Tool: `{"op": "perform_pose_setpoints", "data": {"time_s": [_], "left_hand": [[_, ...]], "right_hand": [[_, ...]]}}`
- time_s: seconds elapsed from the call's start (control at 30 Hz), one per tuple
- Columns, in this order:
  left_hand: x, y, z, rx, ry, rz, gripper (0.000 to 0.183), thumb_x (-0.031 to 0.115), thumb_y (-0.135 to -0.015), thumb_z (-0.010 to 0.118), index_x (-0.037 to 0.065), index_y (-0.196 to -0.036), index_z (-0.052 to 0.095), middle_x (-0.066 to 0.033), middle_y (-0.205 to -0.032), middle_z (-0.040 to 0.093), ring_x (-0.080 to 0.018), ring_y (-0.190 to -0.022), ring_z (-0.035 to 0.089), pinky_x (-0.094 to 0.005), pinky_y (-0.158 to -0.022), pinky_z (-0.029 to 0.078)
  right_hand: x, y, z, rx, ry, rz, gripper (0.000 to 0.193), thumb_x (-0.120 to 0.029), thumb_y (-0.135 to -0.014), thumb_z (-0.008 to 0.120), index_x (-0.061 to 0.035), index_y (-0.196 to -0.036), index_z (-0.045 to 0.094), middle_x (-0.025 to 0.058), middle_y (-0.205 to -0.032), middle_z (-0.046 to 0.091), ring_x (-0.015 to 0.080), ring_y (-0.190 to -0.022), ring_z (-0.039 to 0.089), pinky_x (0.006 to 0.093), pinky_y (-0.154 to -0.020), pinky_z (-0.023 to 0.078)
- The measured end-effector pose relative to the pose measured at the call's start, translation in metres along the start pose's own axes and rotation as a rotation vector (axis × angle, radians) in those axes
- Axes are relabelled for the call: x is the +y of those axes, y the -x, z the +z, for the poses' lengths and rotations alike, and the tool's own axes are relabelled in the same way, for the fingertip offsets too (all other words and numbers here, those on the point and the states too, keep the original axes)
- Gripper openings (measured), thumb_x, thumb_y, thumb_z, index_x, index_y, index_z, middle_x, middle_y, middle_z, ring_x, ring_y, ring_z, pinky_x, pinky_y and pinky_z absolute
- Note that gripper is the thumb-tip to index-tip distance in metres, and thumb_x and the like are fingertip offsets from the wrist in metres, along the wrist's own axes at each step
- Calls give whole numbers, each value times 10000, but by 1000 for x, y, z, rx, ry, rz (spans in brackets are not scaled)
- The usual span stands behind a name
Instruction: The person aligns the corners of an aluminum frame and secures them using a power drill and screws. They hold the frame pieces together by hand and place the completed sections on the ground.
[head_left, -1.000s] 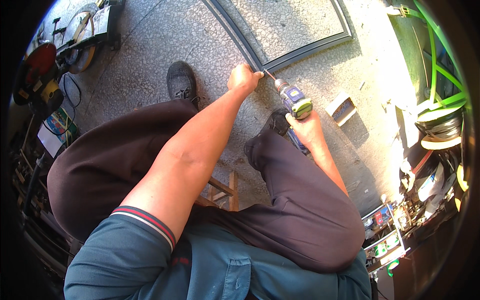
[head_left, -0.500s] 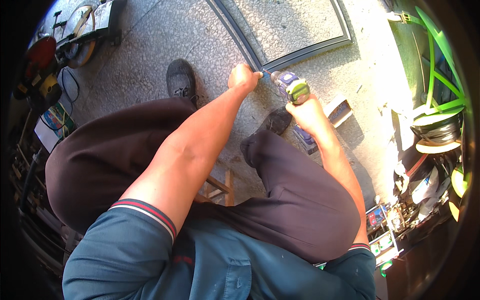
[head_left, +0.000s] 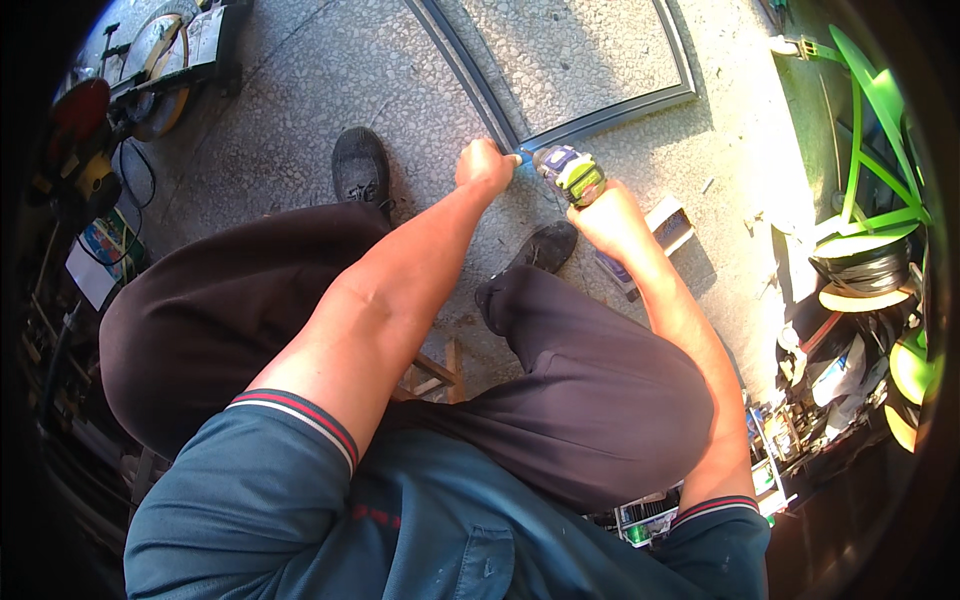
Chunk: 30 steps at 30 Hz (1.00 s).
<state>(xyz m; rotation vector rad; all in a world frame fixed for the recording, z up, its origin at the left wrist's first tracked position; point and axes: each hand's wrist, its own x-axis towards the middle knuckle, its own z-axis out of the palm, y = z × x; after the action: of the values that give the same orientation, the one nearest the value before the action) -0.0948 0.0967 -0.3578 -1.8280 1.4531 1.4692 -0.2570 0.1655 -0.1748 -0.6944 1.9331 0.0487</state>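
A dark metal frame (head_left: 600, 110) with narrow bars lies on the floor ahead of me. My left hand (head_left: 483, 167) is closed on its near corner, thumb toward the joint. In my right hand (head_left: 608, 213) is a cordless drill (head_left: 573, 174) with a purple and green body. Its front end points left at that corner, where a small patch of blue shows. Whether the bit touches the frame is too small to tell.
A small open box (head_left: 670, 223) sits right of my right shoe (head_left: 548, 246). At the far left stands a mitre saw (head_left: 165, 70). Green straps (head_left: 860, 150) and a spool of black cable (head_left: 865, 270) are on the right. A wooden stool (head_left: 440, 372) shows between my legs.
The drill and my right hand have shifted slightly left, closer to the frame's corner. My left hand keeps its hold there. The whole view has moved a little.
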Motion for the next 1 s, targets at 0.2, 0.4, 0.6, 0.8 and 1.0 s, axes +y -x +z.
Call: {"op": "perform_pose_setpoints", "data": {"time_s": [0.2,0.4,0.6,0.8,1.0], "left_hand": [[3,-2,1,-4,11,-13,404,357,-789,871,56,-1040,770,-167,-1103,758,-332,-1085,716,-438,-922,561],[-5,-10,5,-3,9,1,395,368,-786,856,62,-1022,776,-167,-1095,760,-326,-1062,726,-441,-924,562],[-5,-7,7,36,-33,101,413,386,-786,853,48,-1008,767,-176,-1073,759,-331,-1050,727,-450,-925,558],[-9,1,-2,-32,69,114,438,393,-784,857,4,-941,733,-185,-966,761,-329,-960,740,-444,-861,561],[-41,-6,23,-34,572,100,171,150,-931,593,-5,-992,629,-91,-816,643,-218,-683,610,-376,-641,527]], "right_hand": [[0,-6,0,-10,69,-7,351,-261,-836,655,7,-1048,734,290,-1026,717,435,-1072,684,471,-913,545],[-38,7,-17,-15,254,85,370,-310,-897,609,-49,-1125,738,256,-1123,722,420,-1128,677,495,-964,538],[-39,27,-15,87,237,-12,330,-283,-870,638,-100,-1131,725,231,-1071,734,431,-1060,687,504,-935,541],[15,40,-23,261,-140,-184,283,-201,-801,749,54,-918,712,250,-840,729,378,-866,746,428,-763,567],[55,38,-4,239,-380,-158,243,-163,-808,731,71,-858,688,139,-723,705,163,-727,688,370,-679,529]]}}
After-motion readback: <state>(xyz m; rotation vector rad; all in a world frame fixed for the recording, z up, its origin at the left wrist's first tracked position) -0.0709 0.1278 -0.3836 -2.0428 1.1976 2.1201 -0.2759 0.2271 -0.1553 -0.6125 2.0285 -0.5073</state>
